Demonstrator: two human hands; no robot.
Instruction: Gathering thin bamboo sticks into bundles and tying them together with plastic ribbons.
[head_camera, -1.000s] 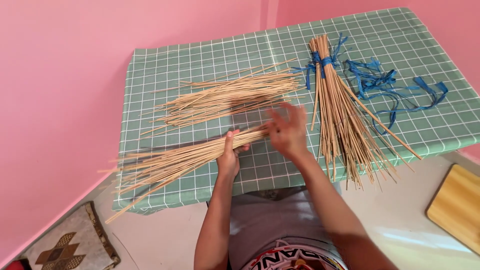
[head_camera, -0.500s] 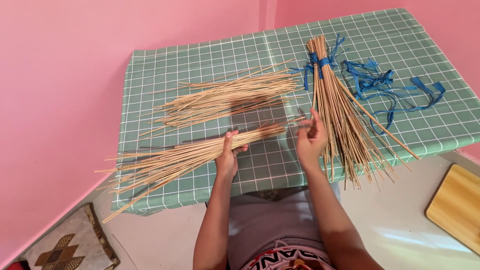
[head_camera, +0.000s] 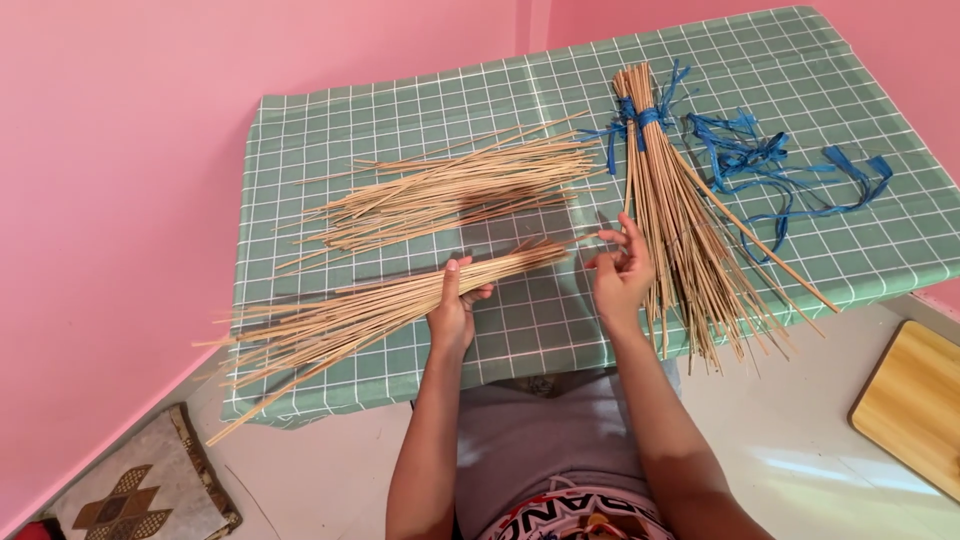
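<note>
The left hand is closed around a bundle of thin sticks, whose long axis runs from beyond its fingers leftward off the table. The right hand, fingers loosely spread and empty, sits just off the bundle's near tip, with the blue-tied sheaf just beyond its fingertips.

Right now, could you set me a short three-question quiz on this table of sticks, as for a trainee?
1. True or false: the left hand grips a bundle of thin sticks.
2. What binds the tied stick bundle? A) wire B) blue plastic strip C) tape
3. How many stick groups lie on the green checked tablecloth?

Key:
1. True.
2. B: the blue plastic strip wraps near its top.
3. Three: the held bundle, the loose stick pile and the tied one, beside the right hand.
</note>
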